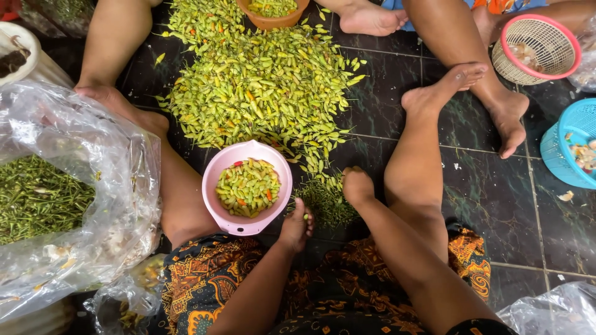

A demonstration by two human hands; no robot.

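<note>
A small green chili [305, 216] is sitting pinched in the left hand [297, 227], fingers curled shut on it, just right of the pink bowl [218, 214]; it's looking light, firm & smooth-skinned, prob. best nipped near the stem end w/ fingertips, not squeezed. The right hand [357, 186] is resting knuckles-down on a patch of stems [326, 205], fingers bunched together, can't tell if anything's in it. Beyond, the big chili pile [261, 80] is spreading over the dark tile floor [496, 198], w/ another person's feet [372, 18] nearby.

Bare arms and feet; a dark garment [211, 285] patterned with orange and yellow motifs.
</note>
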